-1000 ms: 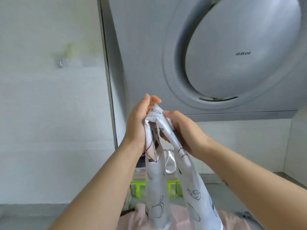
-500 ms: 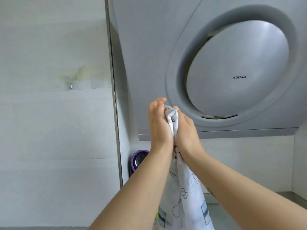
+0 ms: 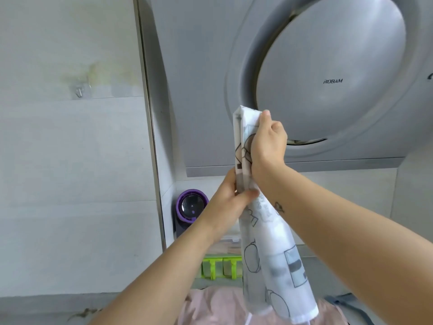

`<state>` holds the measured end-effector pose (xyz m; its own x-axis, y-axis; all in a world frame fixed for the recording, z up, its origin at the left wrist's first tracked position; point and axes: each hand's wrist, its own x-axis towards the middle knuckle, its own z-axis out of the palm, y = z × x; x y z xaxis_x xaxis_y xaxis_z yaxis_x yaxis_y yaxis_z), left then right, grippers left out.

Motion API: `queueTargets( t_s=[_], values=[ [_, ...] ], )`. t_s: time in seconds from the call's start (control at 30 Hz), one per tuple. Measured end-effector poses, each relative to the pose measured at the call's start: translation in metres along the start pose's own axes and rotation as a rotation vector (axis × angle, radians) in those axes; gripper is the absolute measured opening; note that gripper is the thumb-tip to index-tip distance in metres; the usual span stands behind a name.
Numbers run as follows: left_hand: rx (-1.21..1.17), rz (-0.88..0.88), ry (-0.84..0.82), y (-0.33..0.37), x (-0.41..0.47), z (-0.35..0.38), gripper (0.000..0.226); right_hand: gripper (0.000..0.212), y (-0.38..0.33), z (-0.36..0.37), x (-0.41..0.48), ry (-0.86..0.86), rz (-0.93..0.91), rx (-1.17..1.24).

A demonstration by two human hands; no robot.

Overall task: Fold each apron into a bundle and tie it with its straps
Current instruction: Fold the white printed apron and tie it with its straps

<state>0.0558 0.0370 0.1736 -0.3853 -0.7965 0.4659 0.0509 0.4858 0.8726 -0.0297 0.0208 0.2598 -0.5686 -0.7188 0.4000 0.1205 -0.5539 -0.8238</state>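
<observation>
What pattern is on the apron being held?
The apron is white with dark outline drawings and grey and brown filled shapes, best in the head view.

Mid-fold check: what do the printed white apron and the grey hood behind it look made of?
Apron: a thin, limp sheet, slightly see-through with a faint sheen, so likely a light coated fabric or plastic film; which one is unclear. Hood: a smooth, satin-finished panel and disc with soft light reflections, probably painted or brushed metal.
</observation>
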Motion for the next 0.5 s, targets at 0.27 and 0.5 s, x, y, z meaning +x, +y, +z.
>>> queueTargets(
  t_s=[0.27,0.5],
  values=[
    [0.023,-0.036,0.049,-0.012,-0.002,-0.010,0.055,0.033,0.005,-0.011,0.008,-0.207,0.097,-0.180],
    [-0.360,-0.174,0.018,-0.008,0.006,-0.043,0.057,0.043,0.036,-0.040,0.005,-0.759,0.217,-0.264]
  ],
)
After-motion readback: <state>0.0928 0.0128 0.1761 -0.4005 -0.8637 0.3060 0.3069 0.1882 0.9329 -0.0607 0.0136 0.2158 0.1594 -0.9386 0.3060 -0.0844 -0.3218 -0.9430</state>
